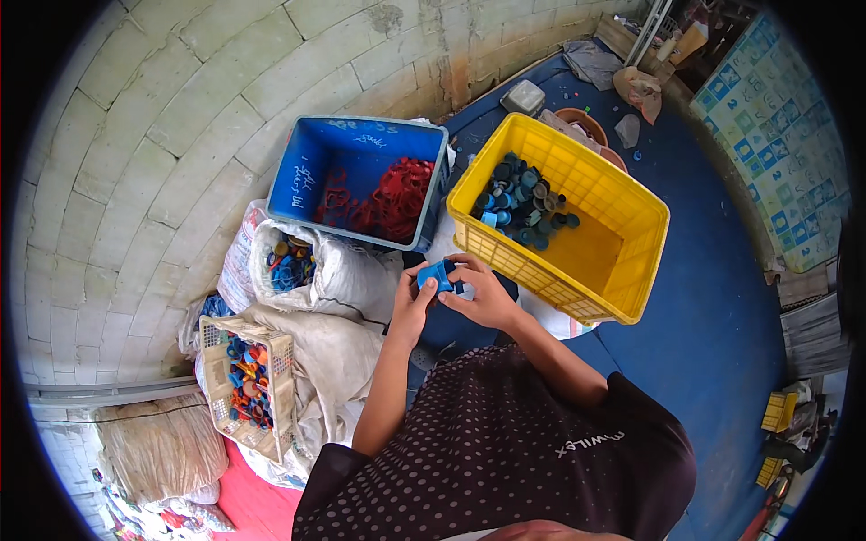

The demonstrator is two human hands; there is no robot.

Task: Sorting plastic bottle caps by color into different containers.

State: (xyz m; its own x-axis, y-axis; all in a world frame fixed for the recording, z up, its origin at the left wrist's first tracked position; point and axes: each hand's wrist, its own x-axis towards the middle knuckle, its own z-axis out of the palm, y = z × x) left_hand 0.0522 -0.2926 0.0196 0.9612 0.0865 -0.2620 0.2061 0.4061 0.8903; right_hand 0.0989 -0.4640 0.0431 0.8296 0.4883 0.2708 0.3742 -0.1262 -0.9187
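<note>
In front of my body both hands are closed around a blue plastic cap (436,272). My left hand (411,299) grips its left side, with the thumb on the near face. From the right, my right hand (484,298) pinches it, fingers bent over the top and thumb underneath. More blue shows between the right fingers, but I cannot tell whether it is a second piece. Just beyond the hands stand a blue crate (361,233) with red caps (397,200) and a yellow crate (622,270) with dark and teal caps (521,200) heaped at its left end.
Left of me a white sack (347,279) holds mixed caps. Below it, a cream basket (216,383) of colourful caps leans on pale sacking (334,352). A block wall (162,162) runs along the left and back. Blue flooring (713,298) spreads to the right.
</note>
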